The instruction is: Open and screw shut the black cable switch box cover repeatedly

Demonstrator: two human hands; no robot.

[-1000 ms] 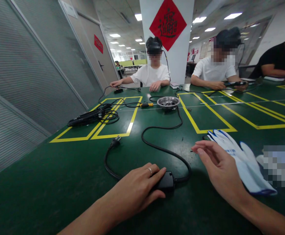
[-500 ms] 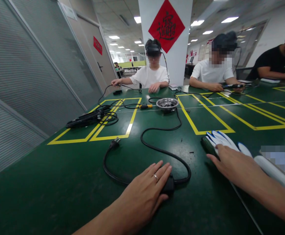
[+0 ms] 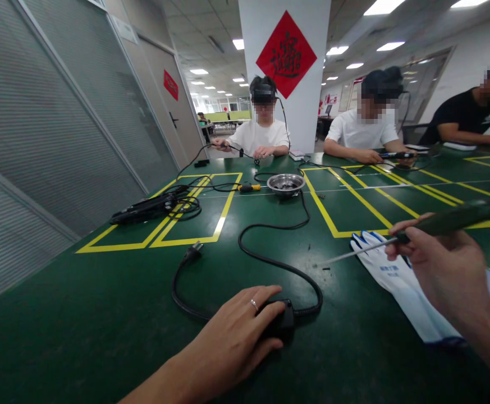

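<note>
My left hand (image 3: pixel 240 331) rests over a black power adapter box (image 3: pixel 287 321), thumb on the near side and fingers across its top. From the box, one black cord loops left to a plug (image 3: pixel 193 252), and another winds toward the metal bowl. In my right hand (image 3: pixel 450 280) is a screwdriver (image 3: pixel 455 220) with a dark green handle, raised above the table. Its thin shaft points left, the tip near a small dark piece (image 3: pixel 326 269). White work gloves (image 3: pixel 396 280) with blue edging lie below that hand, partly covered by it.
A metal bowl (image 3: pixel 285 184) with small dark items stands mid-table beside a yellow-and-black screwdriver (image 3: pixel 248 188). Coiled black cables (image 3: pixel 181 205) lie at the left. Yellow tape (image 3: pixel 223 219) marks the green table. Several people sit across it, two wearing headsets.
My right hand has picked up the green screwdriver from beside the gloves and swung its shaft leftward. The left hand stays on the box, its fingers more curled.
</note>
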